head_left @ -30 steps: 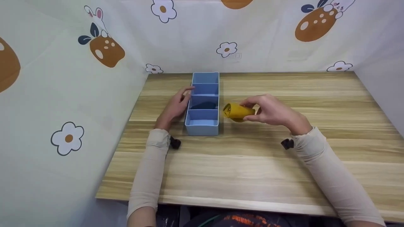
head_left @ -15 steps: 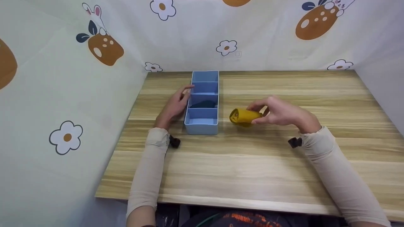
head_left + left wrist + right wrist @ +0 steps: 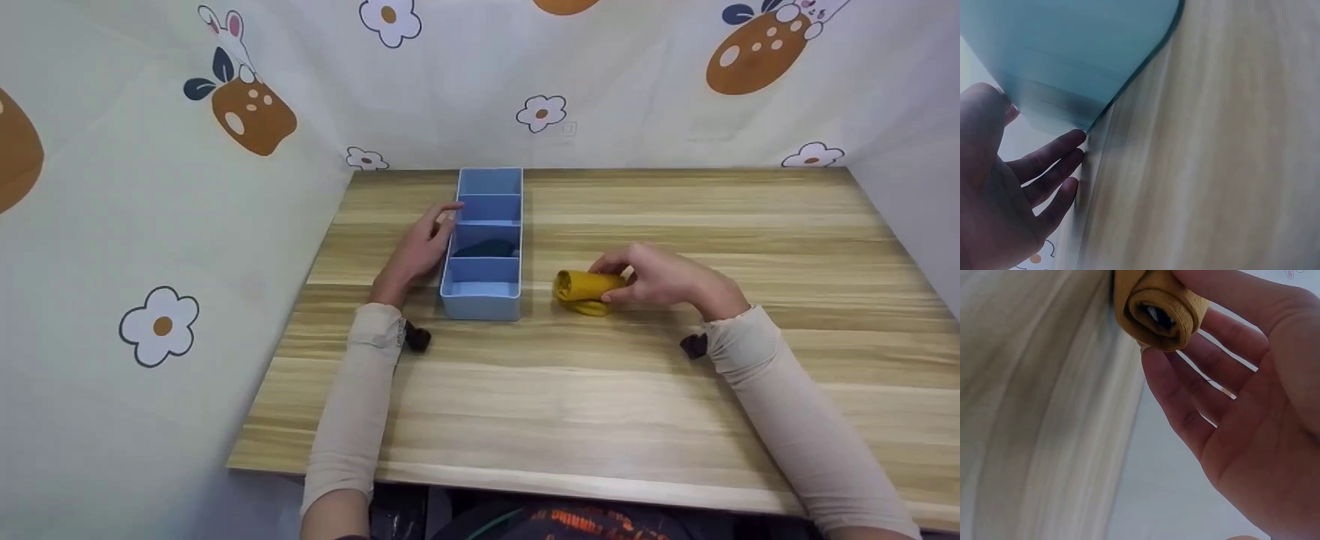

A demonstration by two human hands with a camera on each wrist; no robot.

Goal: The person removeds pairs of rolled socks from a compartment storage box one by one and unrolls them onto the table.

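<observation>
A rolled mustard-yellow sock [image 3: 589, 288] is in my right hand [image 3: 660, 281], pinched between thumb and fingers, low over or on the table. In the right wrist view, the spiral end of the rolled sock [image 3: 1157, 315] shows its knit fabric. A long blue divided box [image 3: 481, 307] stands left of it. In one of its middle compartments lies a dark green bundle [image 3: 486, 248], mostly below the rim. My left hand [image 3: 420, 244] rests against the box's left side, one finger at the rim. In the left wrist view its other fingers [image 3: 1055, 152] are extended near the box's lower edge.
The wood-grain table [image 3: 487, 420] carries the box. A patterned cloth [image 3: 450, 97] hangs behind and on the left of the table, and a pale wall or cloth [image 3: 915, 150] bounds the right side. Small black cameras sit at both wrists.
My right hand has moved the rolled sock away from the box, a little right and down toward the table. My left hand has stayed at the box.
</observation>
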